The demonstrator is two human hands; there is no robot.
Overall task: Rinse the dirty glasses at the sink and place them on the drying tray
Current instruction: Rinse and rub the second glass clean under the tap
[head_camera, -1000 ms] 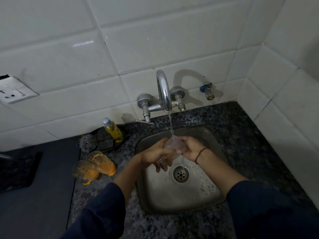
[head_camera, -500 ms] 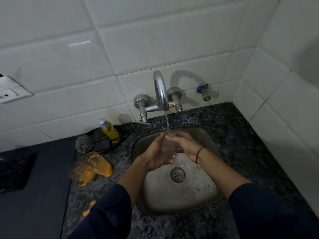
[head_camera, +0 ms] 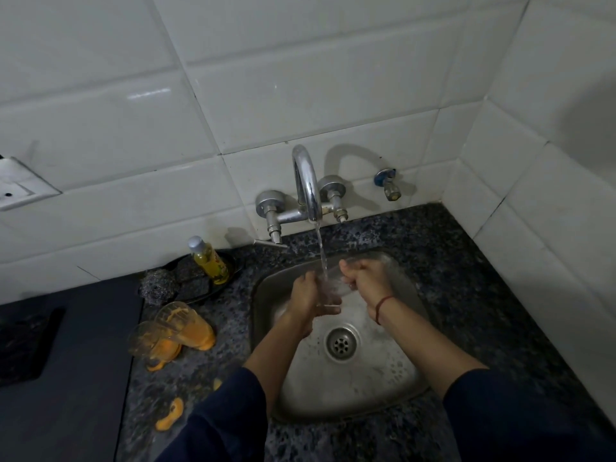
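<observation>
Granite counter (head_camera: 450,261), steel sink (head_camera: 366,395), white tiles (head_camera: 300,78)

Glossy metal tap (head_camera: 306,181) — matt steel sink (head_camera: 350,388), speckled stone counter (head_camera: 443,248).

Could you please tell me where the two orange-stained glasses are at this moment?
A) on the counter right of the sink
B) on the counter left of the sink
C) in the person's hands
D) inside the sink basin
B: the two orange-stained glasses are on the speckled counter left of the sink, while the left hand and right hand hold a clear glass under the tap.
</observation>
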